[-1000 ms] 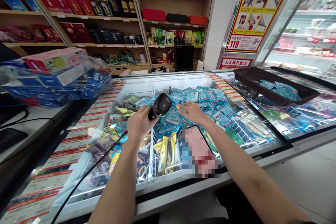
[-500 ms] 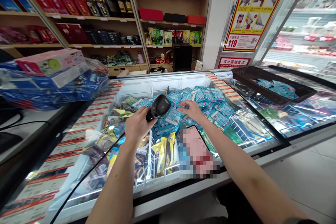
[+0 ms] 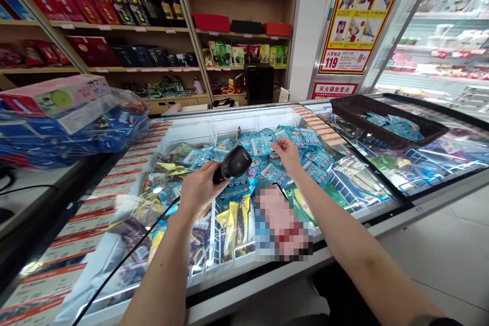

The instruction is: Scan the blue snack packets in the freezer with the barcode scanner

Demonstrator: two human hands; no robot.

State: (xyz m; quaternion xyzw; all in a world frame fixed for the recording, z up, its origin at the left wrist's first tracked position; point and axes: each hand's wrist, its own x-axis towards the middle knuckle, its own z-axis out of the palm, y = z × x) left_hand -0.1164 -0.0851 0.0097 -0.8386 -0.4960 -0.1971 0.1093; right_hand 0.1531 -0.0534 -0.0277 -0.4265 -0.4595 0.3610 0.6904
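Note:
Wrapped round the handle of a black barcode scanner [image 3: 236, 162] is my left hand [image 3: 199, 187], with the scanner's head over the blue packets and its cord trailing to the lower left. My right hand [image 3: 287, 155] pinches the edge of a blue packet [image 3: 262, 144] whose pale printed label shows. Many similar blue packets [image 3: 275, 173] lie spread about on the freezer's glass top [image 3: 183, 135]. Close to my right forearm lies a phone [image 3: 280, 214], its screen partly blurred out. Yellow-wrapped ice creams [image 3: 231, 226] show through the glass beneath.
A dark basket [image 3: 385, 122] holding several blue packets stands at the right on the freezer. To the left is a plastic-wrapped stack with a pink box [image 3: 57, 96] on top. Stocked shelves [image 3: 126, 28] line the back wall. The scanner cord [image 3: 126, 261] crosses the glass.
My right hand has moved up and now holds a blue packet raised by its edge. The scanner has shifted slightly, still in my left hand. The view has turned a little to the right.

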